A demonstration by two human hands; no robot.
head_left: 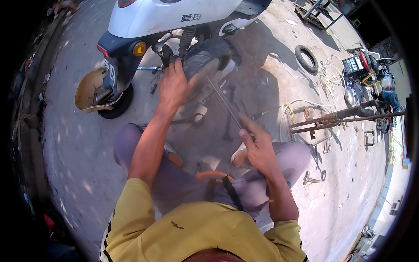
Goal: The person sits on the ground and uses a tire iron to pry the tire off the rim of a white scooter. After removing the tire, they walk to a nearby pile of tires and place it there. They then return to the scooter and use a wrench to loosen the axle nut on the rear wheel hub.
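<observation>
A white and dark scooter (144, 17) stands at the top, its rear wheel (214, 54) below a coiled shock absorber (187, 37). My left hand (174, 83) has its fingers curled on a black part (168, 52) beside the tire, thumb spread toward the wheel; what lies under the fingertips is partly hidden. My right hand (255, 144) is closed round a long thin metal bar (227, 102), which slants up toward the lower part of the wheel. A wrench (148, 68) lies left of my left hand.
A tan bin (83, 94) with metal items sits at the left. At the right are a loose tire (305, 59), white hose (331, 78), metal frames (327, 124), a hammer (310, 179) and a pile of tools and parts (371, 74). My bent knees flank the work.
</observation>
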